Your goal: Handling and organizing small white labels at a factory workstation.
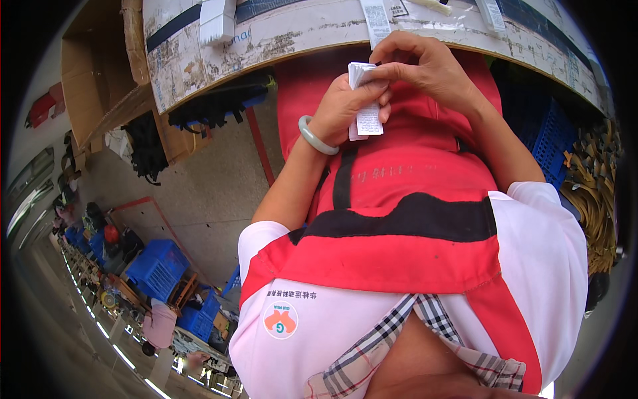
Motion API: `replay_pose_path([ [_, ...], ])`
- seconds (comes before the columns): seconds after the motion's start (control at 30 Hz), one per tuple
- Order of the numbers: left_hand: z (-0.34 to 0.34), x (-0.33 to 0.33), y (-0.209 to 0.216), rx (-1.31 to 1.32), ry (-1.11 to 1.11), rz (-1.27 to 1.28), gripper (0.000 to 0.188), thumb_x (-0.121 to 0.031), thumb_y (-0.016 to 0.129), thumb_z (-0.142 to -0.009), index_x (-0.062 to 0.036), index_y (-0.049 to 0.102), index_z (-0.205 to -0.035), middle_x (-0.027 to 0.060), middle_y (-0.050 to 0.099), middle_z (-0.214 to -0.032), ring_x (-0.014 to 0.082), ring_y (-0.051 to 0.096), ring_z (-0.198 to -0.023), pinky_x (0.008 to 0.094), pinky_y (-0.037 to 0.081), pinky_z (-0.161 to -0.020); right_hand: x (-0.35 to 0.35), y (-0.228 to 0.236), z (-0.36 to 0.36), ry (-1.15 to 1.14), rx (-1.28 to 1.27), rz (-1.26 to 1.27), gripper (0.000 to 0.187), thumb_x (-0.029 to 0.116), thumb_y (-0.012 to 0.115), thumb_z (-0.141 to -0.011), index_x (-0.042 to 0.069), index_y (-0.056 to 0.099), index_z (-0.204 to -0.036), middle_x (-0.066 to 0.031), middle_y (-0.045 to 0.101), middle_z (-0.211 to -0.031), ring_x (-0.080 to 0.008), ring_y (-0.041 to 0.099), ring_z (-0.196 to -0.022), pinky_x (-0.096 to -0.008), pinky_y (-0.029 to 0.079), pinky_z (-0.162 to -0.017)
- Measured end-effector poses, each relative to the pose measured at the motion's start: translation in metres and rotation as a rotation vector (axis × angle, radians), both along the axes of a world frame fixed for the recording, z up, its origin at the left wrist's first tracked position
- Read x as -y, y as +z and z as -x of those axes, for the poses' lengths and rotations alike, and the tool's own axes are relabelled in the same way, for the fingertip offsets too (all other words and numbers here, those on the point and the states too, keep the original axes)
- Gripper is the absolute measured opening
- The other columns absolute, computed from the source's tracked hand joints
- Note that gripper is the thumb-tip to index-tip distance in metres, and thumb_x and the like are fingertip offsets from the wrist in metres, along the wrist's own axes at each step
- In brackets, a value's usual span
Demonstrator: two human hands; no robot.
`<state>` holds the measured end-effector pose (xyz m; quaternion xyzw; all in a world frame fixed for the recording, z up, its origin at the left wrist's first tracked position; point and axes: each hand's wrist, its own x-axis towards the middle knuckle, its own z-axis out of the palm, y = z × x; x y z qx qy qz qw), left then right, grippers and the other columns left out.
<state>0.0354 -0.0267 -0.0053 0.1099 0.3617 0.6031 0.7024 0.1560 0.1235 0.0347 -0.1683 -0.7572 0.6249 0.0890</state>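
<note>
1. From my remote station, I see the worn bench [183, 73] spanning the top.
2. Below it, before the red apron [399, 266], the nearer left hand [342, 108] has fingers clamped around a white label stack [369, 122].
3. The right hand [435, 72] curls thumb and forefinger just beside its bench-side end; I can't tell whether they pinch it.
4. The stack's long axis runs bench-to-body.

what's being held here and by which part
A stack of white labels: the left hand grips its middle; the right hand is at its upper end, pinch unclear.
</note>
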Motion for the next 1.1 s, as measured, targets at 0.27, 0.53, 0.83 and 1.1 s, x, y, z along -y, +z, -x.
replay_pose_path([
  [0.27,-0.005,0.002,-0.010,-0.020,0.006,-0.025,0.011,-0.016,0.057,-0.097,-0.0046,0.056,-0.096,0.0049,0.057,-0.079,0.0186,0.063,-0.069,0.0287,0.051,-0.059,0.001,-0.007,-0.007,0.026,0.037,0.082,0.007,0.009,0.068,-0.089,0.003,0.065,-0.091,-0.0005,0.061,-0.088,-0.0071,0.059,-0.082,-0.0229,0.048,-0.076],
  [0.53,-0.012,0.006,-0.013,-0.024,0.068,0.032,0.010,-0.014,0.058,-0.097,-0.0050,0.056,-0.095,0.0045,0.056,-0.078,0.0167,0.060,-0.065,0.0284,0.049,-0.059,0.012,-0.008,-0.007,-0.044,0.027,0.074,0.010,0.008,0.067,-0.089,-0.001,0.063,-0.090,-0.0036,0.063,-0.082,-0.0091,0.061,-0.077,-0.0229,0.052,-0.069],
  [0.83,-0.015,0.008,-0.013,0.001,0.051,0.098,0.011,-0.014,0.056,-0.098,-0.0051,0.054,-0.092,0.0029,0.053,-0.075,0.0059,0.037,-0.051,0.0218,0.031,-0.044,0.008,-0.006,-0.009,0.018,0.094,0.026,0.016,0.013,0.072,-0.086,0.001,0.066,-0.095,-0.0008,0.059,-0.078,-0.0093,0.055,-0.070,-0.0223,0.048,-0.065],
  [1.1,-0.016,0.005,0.009,-0.320,-0.113,0.024,0.017,-0.017,0.055,-0.098,-0.0065,0.057,-0.086,-0.0033,0.049,-0.066,0.0053,0.043,-0.052,0.0220,0.033,-0.045,0.002,-0.008,-0.011,0.039,0.007,0.256,0.008,0.005,0.070,-0.083,-0.001,0.066,-0.086,-0.0036,0.060,-0.084,-0.0102,0.058,-0.078,-0.0250,0.047,-0.072],
])
